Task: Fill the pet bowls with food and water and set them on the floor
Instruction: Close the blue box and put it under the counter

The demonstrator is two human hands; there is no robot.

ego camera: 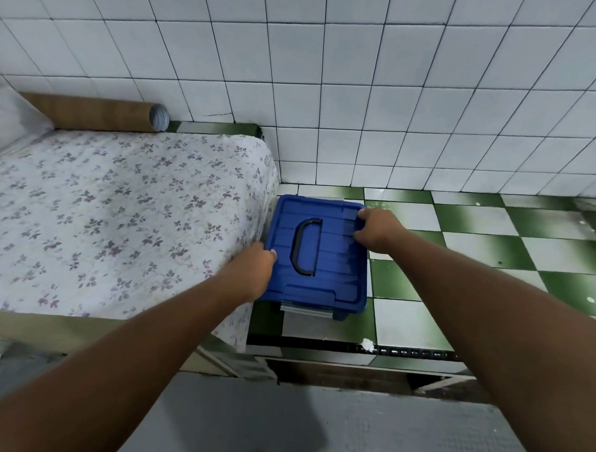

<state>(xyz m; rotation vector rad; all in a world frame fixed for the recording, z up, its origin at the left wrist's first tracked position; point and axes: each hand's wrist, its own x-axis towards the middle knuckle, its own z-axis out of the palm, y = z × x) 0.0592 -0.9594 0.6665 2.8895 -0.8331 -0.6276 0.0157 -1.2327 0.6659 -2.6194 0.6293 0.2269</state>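
A cardboard tube (93,113) lies by the far wall on the bed (103,205), whose flowered sheet hangs against the blue box (335,258). The left hand (254,271) curls over the box's left edge, thumb on the lid. The right hand (377,228) grips its far right corner, fingers bent round the rim. The box sits on the checkered floor (476,253), tight beside the bed, so a two-sided hold probably serves to draw it clear. No pet bowls show.
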